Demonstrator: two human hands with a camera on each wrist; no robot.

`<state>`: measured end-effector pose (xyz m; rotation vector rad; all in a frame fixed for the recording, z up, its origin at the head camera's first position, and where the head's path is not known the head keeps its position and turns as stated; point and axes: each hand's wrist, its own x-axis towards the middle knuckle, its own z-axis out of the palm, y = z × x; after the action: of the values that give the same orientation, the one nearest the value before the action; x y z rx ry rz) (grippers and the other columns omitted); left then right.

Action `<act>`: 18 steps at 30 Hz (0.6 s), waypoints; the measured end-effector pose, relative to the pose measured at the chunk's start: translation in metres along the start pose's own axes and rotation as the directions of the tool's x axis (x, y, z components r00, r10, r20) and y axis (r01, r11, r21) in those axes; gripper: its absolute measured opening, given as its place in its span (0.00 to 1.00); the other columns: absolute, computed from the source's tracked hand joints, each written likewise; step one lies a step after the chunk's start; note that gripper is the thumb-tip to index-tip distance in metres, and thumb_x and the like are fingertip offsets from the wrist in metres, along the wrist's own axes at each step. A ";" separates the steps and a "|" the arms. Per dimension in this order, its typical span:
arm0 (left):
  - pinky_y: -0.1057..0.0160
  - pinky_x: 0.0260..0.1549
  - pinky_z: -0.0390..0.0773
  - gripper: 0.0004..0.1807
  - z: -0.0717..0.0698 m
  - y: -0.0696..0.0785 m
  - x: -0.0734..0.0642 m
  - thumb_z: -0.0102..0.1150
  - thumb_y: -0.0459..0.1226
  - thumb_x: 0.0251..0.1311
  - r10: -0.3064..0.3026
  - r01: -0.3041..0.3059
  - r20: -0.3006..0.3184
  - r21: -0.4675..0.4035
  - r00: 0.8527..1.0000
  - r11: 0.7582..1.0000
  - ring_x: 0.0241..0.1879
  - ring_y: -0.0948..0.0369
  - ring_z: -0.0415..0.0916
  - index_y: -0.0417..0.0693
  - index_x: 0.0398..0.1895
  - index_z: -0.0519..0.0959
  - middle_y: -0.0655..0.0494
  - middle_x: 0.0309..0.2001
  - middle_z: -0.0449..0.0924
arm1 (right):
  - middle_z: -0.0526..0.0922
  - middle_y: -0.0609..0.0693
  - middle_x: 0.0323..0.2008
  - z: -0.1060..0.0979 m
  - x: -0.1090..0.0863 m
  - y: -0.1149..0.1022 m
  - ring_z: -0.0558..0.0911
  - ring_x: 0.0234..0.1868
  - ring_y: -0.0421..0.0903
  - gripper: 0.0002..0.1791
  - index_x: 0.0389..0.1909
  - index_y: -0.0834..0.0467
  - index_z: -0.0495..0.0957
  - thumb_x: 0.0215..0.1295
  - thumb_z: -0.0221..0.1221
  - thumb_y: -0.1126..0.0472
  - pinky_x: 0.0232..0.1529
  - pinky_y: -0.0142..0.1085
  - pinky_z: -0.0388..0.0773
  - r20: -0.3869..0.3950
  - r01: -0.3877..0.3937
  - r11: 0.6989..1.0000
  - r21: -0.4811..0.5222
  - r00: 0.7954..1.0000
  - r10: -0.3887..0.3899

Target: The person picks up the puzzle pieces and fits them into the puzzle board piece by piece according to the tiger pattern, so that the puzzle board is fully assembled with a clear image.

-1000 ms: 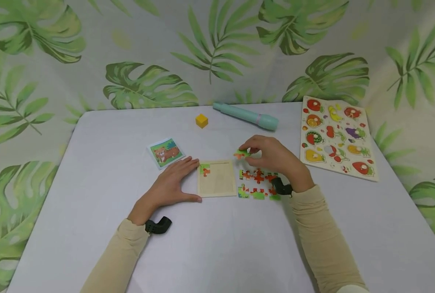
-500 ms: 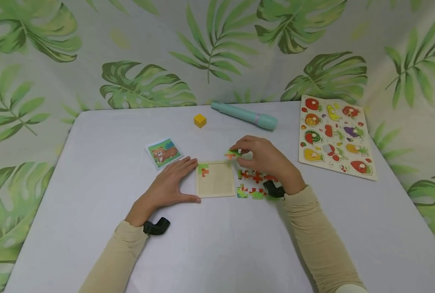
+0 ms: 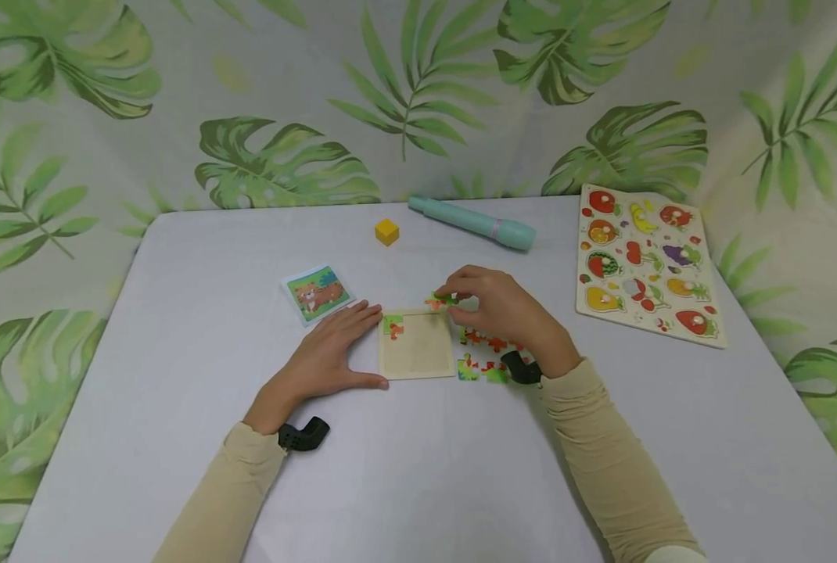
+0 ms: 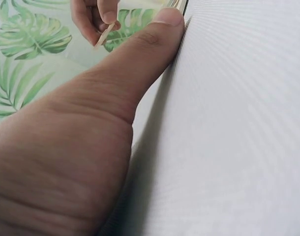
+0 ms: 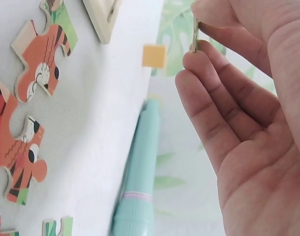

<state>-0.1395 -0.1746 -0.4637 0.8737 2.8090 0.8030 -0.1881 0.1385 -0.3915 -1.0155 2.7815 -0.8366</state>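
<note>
My right hand (image 3: 506,313) pinches a green and orange jigsaw piece (image 3: 440,301) between thumb and fingertips, above the far right corner of a square wooden puzzle tray (image 3: 422,350). The right wrist view shows that piece (image 5: 195,37) edge-on, held off the table. One jigsaw piece of similar colours (image 3: 393,327) lies in the tray's far left corner. Along the tray's left side rests my left hand (image 3: 327,352), fingers extended and thumb (image 4: 150,37) spread, touching the edge. Several loose tiger-pattern pieces (image 5: 39,69) lie to the tray's right, partly hidden under my right wrist.
A bear picture card (image 3: 320,294) lies beyond my left hand. Towards the back are a yellow cube (image 3: 386,231) and a teal flashlight-shaped tube (image 3: 475,223). A fruit puzzle board (image 3: 647,266) lies at the right, and a leaf-print cloth (image 3: 418,102) hangs behind the table.
My right hand has moved left with the jigsaw piece, from beyond the loose pieces to over the tray's far right corner. The left hand has stayed at the tray.
</note>
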 end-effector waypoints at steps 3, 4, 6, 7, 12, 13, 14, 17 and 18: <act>0.44 0.78 0.52 0.62 0.000 -0.001 0.000 0.76 0.66 0.45 -0.002 0.002 0.004 0.010 1.000 1.000 0.82 0.52 0.49 0.47 0.80 0.62 0.55 0.80 0.59 | 0.84 0.49 0.51 0.003 0.001 -0.001 0.84 0.43 0.47 0.14 0.52 0.54 0.88 0.66 0.67 0.63 0.42 0.40 0.84 0.002 0.013 1.000 0.007 1.000 -0.013; 0.44 0.78 0.52 0.62 0.000 -0.001 0.000 0.76 0.66 0.45 -0.003 0.003 0.003 0.011 1.000 1.000 0.81 0.52 0.50 0.47 0.80 0.62 0.55 0.80 0.59 | 0.84 0.49 0.51 0.004 0.001 0.000 0.84 0.43 0.47 0.14 0.52 0.54 0.88 0.66 0.67 0.63 0.42 0.40 0.84 0.003 0.019 1.000 0.008 1.000 -0.019; 0.44 0.78 0.52 0.62 0.000 -0.001 0.000 0.76 0.66 0.45 -0.005 0.005 0.002 0.013 1.000 1.000 0.81 0.52 0.50 0.48 0.80 0.62 0.55 0.80 0.59 | 0.84 0.49 0.51 0.005 0.002 0.000 0.84 0.43 0.48 0.14 0.52 0.53 0.88 0.67 0.67 0.62 0.42 0.40 0.84 0.002 0.028 1.000 0.001 1.000 -0.028; 0.44 0.78 0.52 0.62 0.001 -0.001 0.000 0.76 0.66 0.45 -0.005 0.005 0.002 0.011 1.000 1.000 0.82 0.53 0.50 0.48 0.80 0.62 0.56 0.80 0.59 | 0.84 0.49 0.51 0.005 0.002 -0.001 0.84 0.42 0.48 0.14 0.52 0.53 0.88 0.67 0.67 0.62 0.41 0.39 0.84 0.002 0.029 1.000 -0.002 1.000 -0.029; 0.44 0.78 0.52 0.61 0.002 -0.002 0.002 0.74 0.67 0.47 -0.002 0.002 0.004 0.004 1.000 1.000 0.82 0.53 0.49 0.49 0.80 0.62 0.57 0.80 0.58 | 0.85 0.50 0.50 0.007 0.001 -0.001 0.84 0.41 0.48 0.14 0.52 0.55 0.88 0.66 0.67 0.63 0.40 0.38 0.83 0.005 0.030 1.000 0.007 1.000 -0.030; 0.44 0.78 0.52 0.60 0.002 -0.002 0.002 0.74 0.67 0.47 -0.002 0.002 0.004 0.006 1.000 1.000 0.82 0.53 0.49 0.49 0.80 0.62 0.57 0.80 0.59 | 0.85 0.50 0.50 0.008 0.002 -0.002 0.85 0.42 0.48 0.14 0.52 0.55 0.88 0.66 0.67 0.63 0.40 0.38 0.83 0.008 0.027 1.000 0.012 1.000 -0.027; 0.44 0.78 0.52 0.60 0.002 -0.002 0.002 0.74 0.67 0.47 -0.003 0.003 0.004 0.007 1.000 1.000 0.82 0.53 0.49 0.49 0.80 0.62 0.56 0.80 0.59 | 0.85 0.50 0.51 0.009 0.002 -0.002 0.85 0.43 0.48 0.14 0.52 0.55 0.88 0.66 0.67 0.63 0.41 0.38 0.83 0.011 0.024 1.000 0.017 1.000 -0.025; 0.44 0.78 0.52 0.60 0.002 -0.002 0.001 0.74 0.66 0.47 -0.006 0.006 0.003 0.011 1.000 1.000 0.81 0.53 0.50 0.48 0.80 0.62 0.56 0.80 0.59 | 0.84 0.50 0.51 0.012 0.003 -0.002 0.85 0.45 0.48 0.14 0.52 0.55 0.88 0.67 0.66 0.62 0.43 0.39 0.83 0.022 0.016 1.000 0.020 1.000 -0.017; 0.44 0.78 0.52 0.60 0.002 -0.002 0.001 0.74 0.66 0.47 -0.006 0.006 0.003 0.010 1.000 1.000 0.81 0.53 0.50 0.48 0.80 0.62 0.56 0.80 0.59 | 0.84 0.50 0.51 0.013 0.003 -0.003 0.85 0.45 0.48 0.14 0.52 0.55 0.88 0.67 0.66 0.62 0.43 0.39 0.83 0.025 0.015 1.000 0.018 1.000 -0.015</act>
<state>-0.1411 -0.1742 -0.4663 0.8665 2.8146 0.7864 -0.1860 0.1285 -0.4010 -1.0380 2.7445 -0.8426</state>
